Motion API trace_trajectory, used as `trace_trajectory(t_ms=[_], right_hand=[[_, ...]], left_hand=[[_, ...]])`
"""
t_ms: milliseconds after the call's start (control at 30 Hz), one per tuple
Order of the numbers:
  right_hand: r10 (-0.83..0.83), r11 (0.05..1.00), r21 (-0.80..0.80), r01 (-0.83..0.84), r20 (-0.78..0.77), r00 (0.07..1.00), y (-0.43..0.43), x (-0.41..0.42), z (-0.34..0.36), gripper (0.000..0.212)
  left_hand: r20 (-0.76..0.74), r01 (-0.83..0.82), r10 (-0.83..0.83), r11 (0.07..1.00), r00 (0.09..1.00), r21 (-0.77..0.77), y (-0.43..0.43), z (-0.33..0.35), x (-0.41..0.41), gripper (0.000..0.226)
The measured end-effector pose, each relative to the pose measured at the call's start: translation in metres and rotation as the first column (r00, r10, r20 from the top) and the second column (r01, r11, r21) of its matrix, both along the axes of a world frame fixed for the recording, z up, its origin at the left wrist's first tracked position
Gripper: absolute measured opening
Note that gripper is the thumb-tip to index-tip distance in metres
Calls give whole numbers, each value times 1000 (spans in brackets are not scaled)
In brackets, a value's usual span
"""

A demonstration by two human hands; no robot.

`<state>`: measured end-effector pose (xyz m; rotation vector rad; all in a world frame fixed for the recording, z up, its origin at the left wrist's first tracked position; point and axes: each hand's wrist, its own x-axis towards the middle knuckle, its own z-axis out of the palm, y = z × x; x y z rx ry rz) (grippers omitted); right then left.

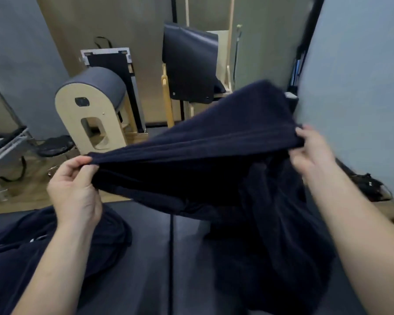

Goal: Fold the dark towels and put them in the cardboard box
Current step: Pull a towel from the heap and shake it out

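Note:
I hold a dark navy towel [214,142] stretched in the air between both hands. My left hand [74,187] pinches its left end between thumb and fingers. My right hand [312,151] grips the right end, fingers curled over the edge. The far part of the towel billows up toward the wall and is blurred. Below it, a heap of dark towels [271,235] lies on the dark padded surface [152,258]. More dark cloth [21,258] lies at the lower left under my left forearm. No cardboard box is in view.
A padded barrel on a pale wooden frame [93,110] stands behind on the left. A wooden chair with a dark back pad [189,64] stands at centre back. A metal frame [7,151] and black stool [55,146] are far left. A grey wall [362,87] rises at right.

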<state>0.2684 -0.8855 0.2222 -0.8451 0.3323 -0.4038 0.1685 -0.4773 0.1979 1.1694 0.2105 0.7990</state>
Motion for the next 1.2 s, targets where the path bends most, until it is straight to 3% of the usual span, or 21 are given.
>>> trace_trajectory(t_ms=[67, 133, 200, 300, 367, 400, 433, 467, 500, 600, 700, 767, 833, 867, 900, 1000, 1033, 1100, 1200], right_hand=[[-15, 996, 88, 28, -146, 989, -15, -5, -27, 24], [-37, 999, 1, 38, -163, 986, -27, -4, -21, 26], [-65, 995, -82, 61, -48, 997, -34, -1, 8, 27], [-167, 977, -89, 195, 253, 953, -41, -5, 70, 22], [-223, 916, -264, 302, 289, 931, -41, -11, 83, 17], [-263, 802, -482, 353, 244, 933, -40, -14, 74, 16], [-282, 620, -719, 314, 169, 944, -40, -17, 54, 20], [-279, 431, -879, 204, 85, 956, -42, -19, 28, 28], [-289, 317, -945, 83, -13, 957, -44, -21, 0, 34], [-285, 364, -923, -121, -234, 929, -47, -37, -64, 33], [-336, 435, -875, -214, -378, 862, -50, -52, -104, 37], [-389, 363, -907, -211, -354, 850, -49, -59, -115, 42], [-439, 215, -955, -203, -280, 854, -56, -60, -110, 41], [-477, 191, -967, -166, -239, 845, -64, -57, -102, 39], [-535, 211, -972, -99, -199, 821, -76, -51, -92, 38], [-686, 429, -889, 160, -206, 697, -111, -33, -76, 49], [-691, 431, -883, 187, -190, 697, -111, -32, -75, 52], [-604, 336, -940, 64, -163, 780, -78, -43, -75, 50], [-226, 207, -950, -233, -279, 934, 9, -69, -90, 47]], left_hand=[[-35, -1, 1, 1000, 999, 9, 2, -7, -1, 31], [-48, 19, -17, 999, 999, 31, -3, -6, 4, 31], [-45, 31, -28, 998, 999, 58, -8, 3, 11, 31], [-5, -16, 17, 995, 1000, 100, 2, 26, 25, 24], [14, -83, 82, 989, 997, 119, 16, 39, 32, 18], [24, -105, 103, 988, 994, 110, 23, 43, 34, 18], [31, -112, 110, 989, 993, 94, 31, 45, 36, 18], [28, -109, 107, 991, 994, 81, 35, 45, 35, 18], [16, -103, 102, 992, 995, 77, 38, 42, 33, 17], [-45, -109, 116, 986, 992, 126, 35, 18, 25, 16], [-155, -116, 120, 993, 981, 38, 32, -18, 17, 26], [-197, -132, 132, 991, 972, 16, 35, -30, 11, 25], [-208, -142, 157, 986, 965, 86, 41, -32, 7, 19], [-199, -154, 178, 979, 964, 132, 44, -28, 5, 17], [-176, -167, 199, 969, 964, 180, 48, -21, 4, 15], [-82, -198, 231, 936, 970, 291, 57, 0, -2, 11], [-46, -204, 229, 928, 972, 312, 57, 5, -4, 11], [-2, -206, 220, 918, 975, 340, 55, 8, -7, 12], [-34, -159, 185, 916, 982, 369, 37, 6, -17, 15]])
